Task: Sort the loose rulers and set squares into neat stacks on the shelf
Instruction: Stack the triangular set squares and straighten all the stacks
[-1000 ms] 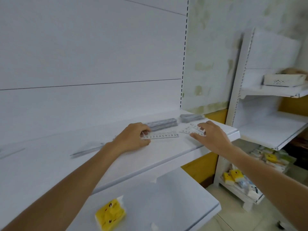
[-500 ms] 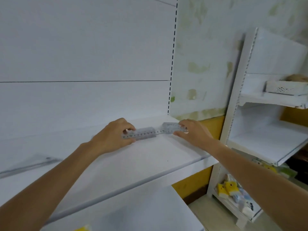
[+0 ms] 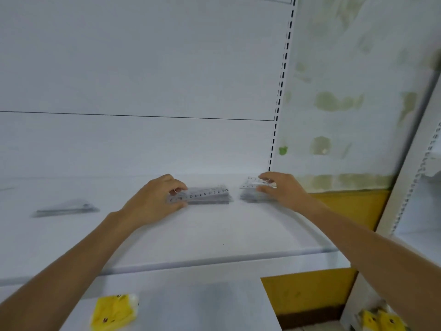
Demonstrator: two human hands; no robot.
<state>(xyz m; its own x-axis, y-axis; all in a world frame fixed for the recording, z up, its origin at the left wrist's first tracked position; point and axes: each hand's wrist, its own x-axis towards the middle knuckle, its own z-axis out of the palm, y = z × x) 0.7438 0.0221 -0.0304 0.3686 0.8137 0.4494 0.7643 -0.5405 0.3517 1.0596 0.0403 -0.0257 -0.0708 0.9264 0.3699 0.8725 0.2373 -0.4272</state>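
- While both arms reach over the white shelf (image 3: 214,235), the head view shows two hands at two separate stacks near its back wall.
- Left hand (image 3: 152,201): fingers and thumb pinch the near end of one clear ruler (image 3: 200,194), which lies on top of the ruler stack (image 3: 210,199); the numbered scale runs away from the grip toward the right.
- Right hand (image 3: 284,188): fingertips press on the top of a second, smaller stack (image 3: 253,194); blur hides whether they clasp the top piece or only rest on it.
- Between the two grips the stacks lie near each other but apart.
- Well left of the left hand's grip lies one set square pile (image 3: 66,207), untouched; its count is unreadable.
- Below the grips, on the lower shelf, sits one yellow packet (image 3: 113,311).
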